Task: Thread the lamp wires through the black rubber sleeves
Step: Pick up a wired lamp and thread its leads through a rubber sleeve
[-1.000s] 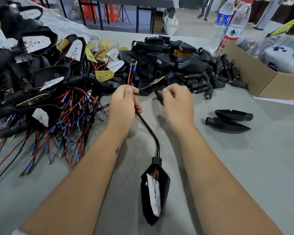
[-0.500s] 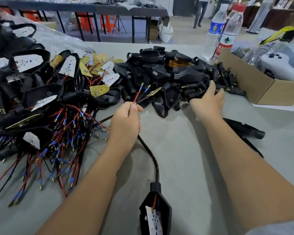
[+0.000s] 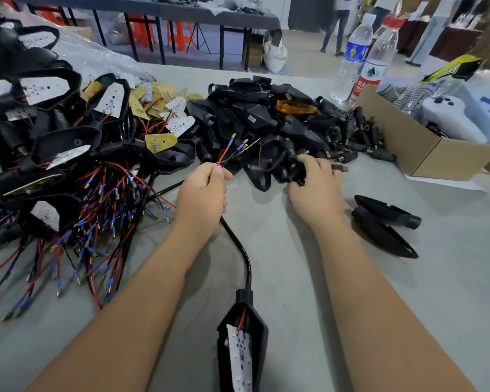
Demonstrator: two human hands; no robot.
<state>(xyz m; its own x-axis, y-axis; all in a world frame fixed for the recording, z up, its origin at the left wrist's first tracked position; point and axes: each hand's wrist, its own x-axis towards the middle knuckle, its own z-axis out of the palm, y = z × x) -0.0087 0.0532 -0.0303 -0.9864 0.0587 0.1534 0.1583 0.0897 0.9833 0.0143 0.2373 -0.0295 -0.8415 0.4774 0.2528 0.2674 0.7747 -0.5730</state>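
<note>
The right hand (image 3: 313, 188), which was stretched toward the far sleeves, is now being drawn nearer, its fingers curling round a black rubber sleeve (image 3: 297, 172). The lamp wires (image 3: 227, 154) are being pinched by the left hand (image 3: 203, 190), tips angling far-right toward it.

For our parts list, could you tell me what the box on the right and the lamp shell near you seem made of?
Box: plain brown corrugated cardboard, matte, with a folded flap. Lamp shell: probably moulded black plastic, dull with a slight sheen on its edges.
</note>
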